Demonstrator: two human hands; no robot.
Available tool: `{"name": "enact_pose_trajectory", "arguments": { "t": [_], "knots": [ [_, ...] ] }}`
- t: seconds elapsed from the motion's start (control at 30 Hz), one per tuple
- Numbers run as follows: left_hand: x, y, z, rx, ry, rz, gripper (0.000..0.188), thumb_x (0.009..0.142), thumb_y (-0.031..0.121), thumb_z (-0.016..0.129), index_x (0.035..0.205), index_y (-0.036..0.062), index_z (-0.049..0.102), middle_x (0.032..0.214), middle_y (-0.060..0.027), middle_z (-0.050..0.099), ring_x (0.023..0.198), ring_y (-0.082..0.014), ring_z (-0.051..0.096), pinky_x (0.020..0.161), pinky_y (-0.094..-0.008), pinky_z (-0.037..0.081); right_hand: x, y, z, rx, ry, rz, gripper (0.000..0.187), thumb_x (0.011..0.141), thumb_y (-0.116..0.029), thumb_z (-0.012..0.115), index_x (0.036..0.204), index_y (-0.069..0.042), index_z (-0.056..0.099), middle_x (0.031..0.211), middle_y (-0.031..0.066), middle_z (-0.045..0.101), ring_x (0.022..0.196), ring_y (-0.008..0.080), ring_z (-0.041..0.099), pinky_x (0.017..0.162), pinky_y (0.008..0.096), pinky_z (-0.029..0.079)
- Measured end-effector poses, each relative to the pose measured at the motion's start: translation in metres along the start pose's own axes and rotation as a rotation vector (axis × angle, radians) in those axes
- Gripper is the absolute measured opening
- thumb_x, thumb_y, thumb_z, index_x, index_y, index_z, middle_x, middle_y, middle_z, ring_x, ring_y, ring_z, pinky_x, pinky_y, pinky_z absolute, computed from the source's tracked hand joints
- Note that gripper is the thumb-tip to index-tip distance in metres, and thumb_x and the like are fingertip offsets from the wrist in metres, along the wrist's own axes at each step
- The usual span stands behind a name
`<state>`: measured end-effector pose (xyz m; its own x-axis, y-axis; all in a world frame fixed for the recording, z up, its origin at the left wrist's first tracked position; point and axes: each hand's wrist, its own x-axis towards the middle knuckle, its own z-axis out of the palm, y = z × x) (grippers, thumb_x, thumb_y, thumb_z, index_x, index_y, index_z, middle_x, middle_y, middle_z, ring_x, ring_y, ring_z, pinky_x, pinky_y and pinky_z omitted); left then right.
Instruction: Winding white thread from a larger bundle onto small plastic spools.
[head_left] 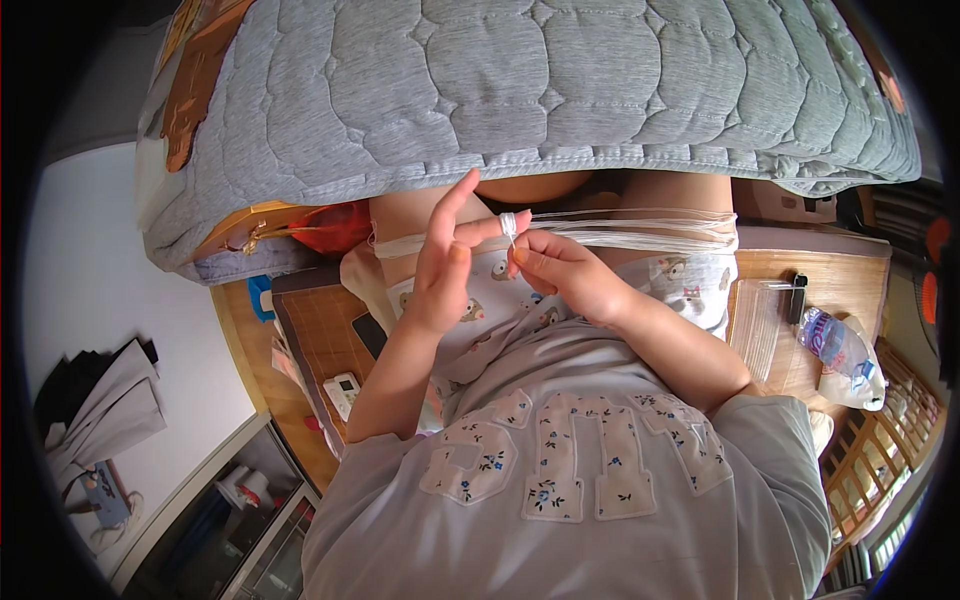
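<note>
White thread is wound in a small bundle [508, 222] round one stretched finger of my left hand [442, 275]. That hand is open, another finger pointing up and the thumb apart. My right hand [572, 278] is closed, pinching a strand of the white thread just below the bundle between thumb and fingers. A loose skein of white thread [640, 238] stretches across my thighs, with strands running from near the wound finger to the right leg. Both hands are above my lap, over patterned shorts [690, 285].
A bed with a grey quilted cover [590, 80] lies in front of me. On the mat-covered seat [320, 310] at left are a white remote control [343, 393] and a dark flat object [369, 335]. A clear plastic bottle [838, 345] lies at right, near a slatted wooden frame [885, 440].
</note>
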<state>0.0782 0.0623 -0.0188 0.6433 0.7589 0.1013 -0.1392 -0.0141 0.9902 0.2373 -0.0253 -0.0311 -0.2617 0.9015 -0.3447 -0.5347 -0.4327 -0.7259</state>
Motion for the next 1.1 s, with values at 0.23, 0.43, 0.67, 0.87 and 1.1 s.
{"name": "enact_pose_trajectory", "arguments": {
  "t": [0.23,0.43,0.67,0.87,1.1],
  "knots": [
    [-0.003,0.016,-0.019,0.164,-0.236,-0.109,0.056,0.101,0.037,0.049,0.14,-0.0029,0.043,0.086,-0.0079,0.07,0.085,-0.0174,0.065,0.097,-0.0352,0.042,0.001,-0.001,-0.007,-0.021,0.144,-0.095,0.019,0.103,-0.023,0.051,0.095,-0.008,0.058,0.079,-0.0066,0.05,0.065,0.0029,0.035,0.059,0.0201,0.03],
    [0.002,0.013,-0.008,0.851,-0.136,0.23,0.047,0.09,0.015,0.064,0.135,0.0038,0.054,0.086,-0.0069,0.069,0.08,-0.0206,0.067,0.092,-0.0413,0.047,0.004,0.002,-0.004,-0.156,0.191,-0.235,0.015,0.101,-0.015,0.056,0.099,-0.001,0.061,0.086,-0.0043,0.057,0.075,0.0032,0.046,0.067,0.0202,0.04],
    [-0.001,0.004,0.012,0.402,-0.026,0.037,0.058,0.09,0.001,0.064,0.143,0.0,0.04,0.107,-0.0141,0.072,0.092,-0.0176,0.067,0.09,-0.0279,0.049,0.001,0.001,-0.003,-0.116,0.184,-0.169,0.017,0.1,-0.016,0.057,0.1,0.0,0.063,0.088,-0.0011,0.061,0.076,0.0046,0.052,0.067,0.0215,0.044],
    [-0.003,0.0,0.021,-0.157,0.142,-0.239,0.05,0.094,0.003,0.063,0.139,0.0013,0.043,0.115,-0.0134,0.069,0.109,-0.0178,0.065,0.089,-0.0302,0.051,-0.001,0.001,-0.003,-0.189,0.286,-0.197,0.017,0.097,-0.017,0.063,0.095,0.0,0.065,0.083,-0.0015,0.062,0.071,0.0045,0.053,0.063,0.0208,0.044],
    [-0.005,-0.002,0.008,-0.809,0.156,-0.505,0.052,0.09,0.003,0.067,0.138,0.0094,0.045,0.111,-0.01,0.069,0.103,-0.0157,0.066,0.094,-0.0309,0.049,-0.003,0.001,-0.007,-0.17,0.218,-0.29,0.013,0.091,-0.013,0.07,0.094,-0.001,0.066,0.081,-0.0006,0.065,0.073,0.0044,0.055,0.064,0.0213,0.045]
  ]
}}
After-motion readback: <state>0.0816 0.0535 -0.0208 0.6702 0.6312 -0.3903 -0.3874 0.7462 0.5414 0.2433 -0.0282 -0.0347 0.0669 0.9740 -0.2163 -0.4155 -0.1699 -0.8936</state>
